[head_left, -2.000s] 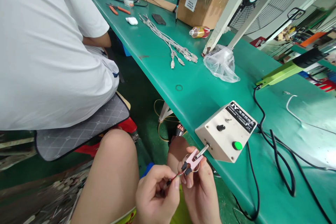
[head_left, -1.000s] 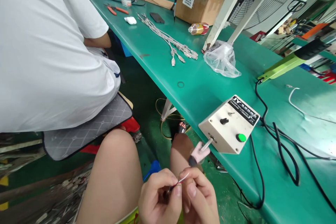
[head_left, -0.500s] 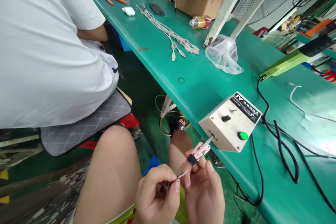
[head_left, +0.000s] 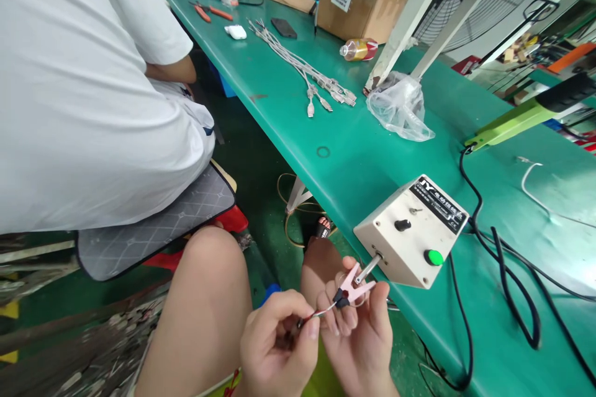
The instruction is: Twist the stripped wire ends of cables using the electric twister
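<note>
My left hand is closed in a pinch on thin red and white wires, part of them hidden in its fingers. The free ends of the wires reach the black-wrapped jaws of a pink clip, which appear closed on them. That clip sits on the end of a metal shaft coming out of a beige control box with a green button. Around the clip is my right hand, open, its thumb and fingers apart on either side; whether it touches the handles is unclear.
Beige box stands at the edge of a green table. Further back lie white USB cables, a plastic bag, a bottle, a phone and pliers. Black cords run rightwards. A person sits at left.
The wire ends have come to the clip's jaws, where earlier they were apart. The clip has turned and shows its spread handles. My right thumb and fingers have shifted around it.
</note>
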`<state>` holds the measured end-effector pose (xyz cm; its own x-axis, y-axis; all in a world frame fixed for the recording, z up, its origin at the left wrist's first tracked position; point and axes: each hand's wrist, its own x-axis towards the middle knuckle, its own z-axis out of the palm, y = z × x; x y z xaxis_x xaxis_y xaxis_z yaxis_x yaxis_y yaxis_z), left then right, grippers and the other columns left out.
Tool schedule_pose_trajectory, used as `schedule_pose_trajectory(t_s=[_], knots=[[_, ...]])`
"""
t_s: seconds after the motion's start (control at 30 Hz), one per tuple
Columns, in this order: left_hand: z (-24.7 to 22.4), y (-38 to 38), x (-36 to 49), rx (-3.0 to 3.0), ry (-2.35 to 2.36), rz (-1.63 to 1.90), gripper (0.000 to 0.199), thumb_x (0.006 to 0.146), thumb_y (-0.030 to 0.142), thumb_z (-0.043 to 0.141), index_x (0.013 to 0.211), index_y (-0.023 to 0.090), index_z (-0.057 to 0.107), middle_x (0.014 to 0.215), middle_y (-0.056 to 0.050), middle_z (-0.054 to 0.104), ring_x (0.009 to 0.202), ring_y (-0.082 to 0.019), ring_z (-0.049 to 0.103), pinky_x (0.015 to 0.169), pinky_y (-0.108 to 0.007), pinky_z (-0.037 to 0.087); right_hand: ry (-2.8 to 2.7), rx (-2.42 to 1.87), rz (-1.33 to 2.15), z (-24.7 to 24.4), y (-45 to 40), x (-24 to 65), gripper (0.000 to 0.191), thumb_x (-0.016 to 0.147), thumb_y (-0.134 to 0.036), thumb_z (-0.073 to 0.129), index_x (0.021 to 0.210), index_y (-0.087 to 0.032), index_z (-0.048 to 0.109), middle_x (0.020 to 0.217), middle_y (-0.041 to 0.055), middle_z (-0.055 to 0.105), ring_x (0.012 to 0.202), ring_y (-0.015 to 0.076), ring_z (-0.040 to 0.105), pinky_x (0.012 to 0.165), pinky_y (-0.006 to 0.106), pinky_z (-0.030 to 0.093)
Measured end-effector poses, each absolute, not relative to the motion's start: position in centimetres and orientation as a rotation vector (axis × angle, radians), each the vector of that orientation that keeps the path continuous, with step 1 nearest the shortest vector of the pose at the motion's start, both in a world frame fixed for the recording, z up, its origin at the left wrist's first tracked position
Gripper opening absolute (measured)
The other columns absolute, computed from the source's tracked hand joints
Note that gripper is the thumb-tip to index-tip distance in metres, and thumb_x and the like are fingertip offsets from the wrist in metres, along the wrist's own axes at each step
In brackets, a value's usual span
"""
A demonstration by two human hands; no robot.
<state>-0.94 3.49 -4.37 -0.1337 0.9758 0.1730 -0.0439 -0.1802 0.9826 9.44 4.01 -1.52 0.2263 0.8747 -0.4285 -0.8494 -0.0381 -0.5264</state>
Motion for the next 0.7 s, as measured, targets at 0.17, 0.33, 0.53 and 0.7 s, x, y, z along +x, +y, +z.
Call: schedule_pose_trajectory(t_s=[0.17, 0.33, 0.53, 0.7], knots=[[-4.4, 3.2, -0.4, 1.218, 1.181, 1.472, 0.022, 0.109, 0.033, 0.067, 0.09, 0.023, 0.069, 0.07, 0.002, 0.062, 0.05, -0.01, 0.04, 0.047, -0.023, 0.033, -0.024, -0.848, 1.363, -1.8, 4.4, 9.7, 0.033, 0.088, -0.06, 0.092, 0.095, -0.028, 0.089, 0.049, -0.0132, 0.016, 0.05, 0.0112, 0.012, 0.048, 0.021, 0.023], [-4.4, 3.2, -0.2, 1.212, 1.195, 1.449, 0.023, 0.11, 0.033, 0.067, 0.09, 0.023, 0.069, 0.071, 0.003, 0.063, 0.05, -0.009, 0.041, 0.046, -0.022, 0.034, -0.035, -0.854, 1.358, -1.8, 4.6, 9.7, 0.031, 0.088, -0.06, 0.092, 0.094, -0.03, 0.089, 0.048, -0.0129, 0.016, 0.052, 0.0119, 0.012, 0.05, 0.02, 0.025], [-4.0, 3.5, 0.0, 1.222, 1.197, 1.45, 0.027, 0.111, 0.037, 0.066, 0.088, 0.022, 0.068, 0.071, 0.004, 0.064, 0.048, -0.008, 0.04, 0.045, -0.021, 0.033, -0.083, -0.878, 1.386, -1.8, 4.3, 9.9, 0.043, 0.088, -0.067, 0.088, 0.104, -0.028, 0.089, 0.05, -0.0123, 0.021, 0.054, 0.0127, 0.012, 0.052, 0.023, 0.027], [-3.9, 3.4, 0.2, 1.21, 1.179, 1.471, 0.027, 0.111, 0.039, 0.066, 0.09, 0.022, 0.069, 0.069, 0.003, 0.065, 0.047, -0.008, 0.045, 0.046, -0.02, 0.036, -0.111, -0.837, 1.495, -2.4, 3.1, 10.4, 0.055, 0.09, -0.073, 0.08, 0.109, -0.022, 0.089, 0.051, -0.0103, 0.03, 0.052, 0.0121, 0.013, 0.052, 0.026, 0.023]])
